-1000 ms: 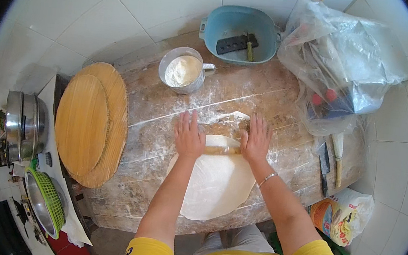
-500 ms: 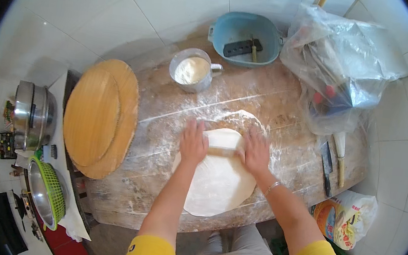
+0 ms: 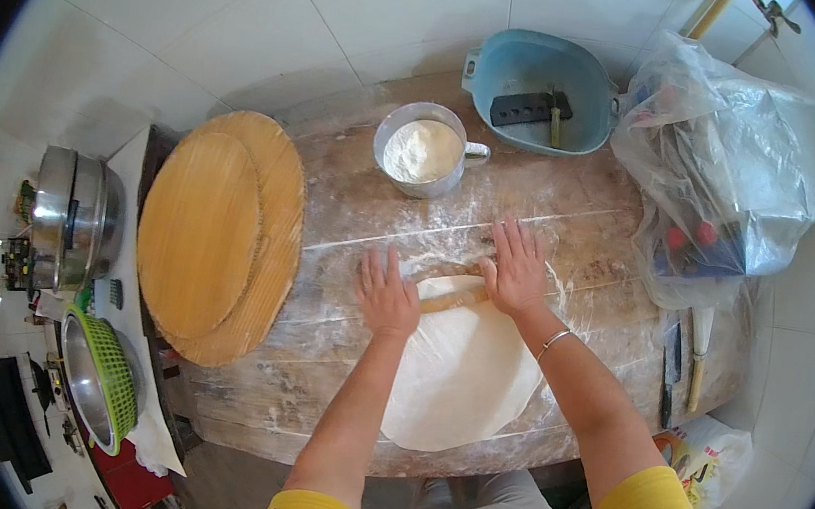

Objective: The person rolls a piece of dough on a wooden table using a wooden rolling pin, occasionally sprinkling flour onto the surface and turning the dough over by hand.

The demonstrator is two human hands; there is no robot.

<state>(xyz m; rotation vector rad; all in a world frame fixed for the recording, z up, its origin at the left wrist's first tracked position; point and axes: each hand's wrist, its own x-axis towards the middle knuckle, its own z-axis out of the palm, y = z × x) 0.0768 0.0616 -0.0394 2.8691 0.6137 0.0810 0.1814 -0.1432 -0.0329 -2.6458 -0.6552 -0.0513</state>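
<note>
A wide, thin sheet of pale dough lies on the floured wooden table, reaching toward its near edge. Across the far part of the sheet rests a wooden rolling pin, slanted with its right end farther away. My left hand presses its palm on the pin's left end, fingers stretched forward and apart. Flat on the right end lies my right hand, also with fingers extended. Both palms hide the pin's ends. Loose flour is scattered beyond the pin.
Beyond my hands stand a metal mug of flour and a blue basin holding a dark slotted tool. Two round wooden boards lean at left. At right are a knife, a brush and a plastic-covered bundle.
The rolling pin has turned from nearly level to slanted, its right end farther away. My right hand has moved forward with it. The whole view has shifted somewhat.
</note>
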